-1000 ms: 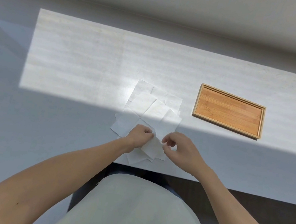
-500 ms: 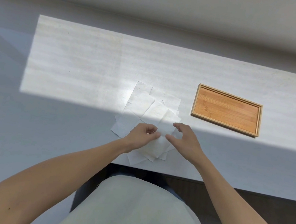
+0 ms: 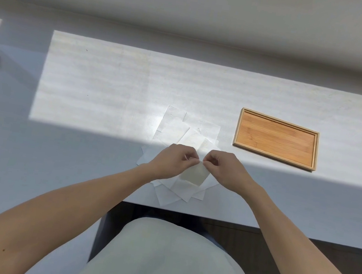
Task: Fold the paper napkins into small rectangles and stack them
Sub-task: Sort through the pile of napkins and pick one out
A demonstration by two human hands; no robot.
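While pinching one napkin point(image 3: 194, 174) by its far edge with both hands above the loose pile of napkins point(image 3: 175, 133), easy to lose the fold here: thin paper, so too strong a pull from either side probably tears it, and uneven pull gives a crooked crease and a rectangle that does not match the others. Also possible to catch a second sheet from the pile below, because the held napkin hangs just over it and seems to touch it at the near end. Left hand point(image 3: 175, 161) closed narrow, thumb and forefinger pressed on the napkin's edge, knuckles up, wrist coming from lower left. Right hand point(image 3: 222, 166) closed the same way on the same edge, fingertips almost meeting those of the left, forearm coming from lower right. Held napkin between the two hands, sloping down toward the body, already looking smaller than the flat sheets. Pile spread untidily near the front edge of the tabletop point(image 3: 111, 93), partly in sun, partly in shade. Wooden tray point(image 3: 307, 166) lying to the right, apart from the pile, with nothing in it, maybe the place for the stack, but not sure; no folded stack visible yet
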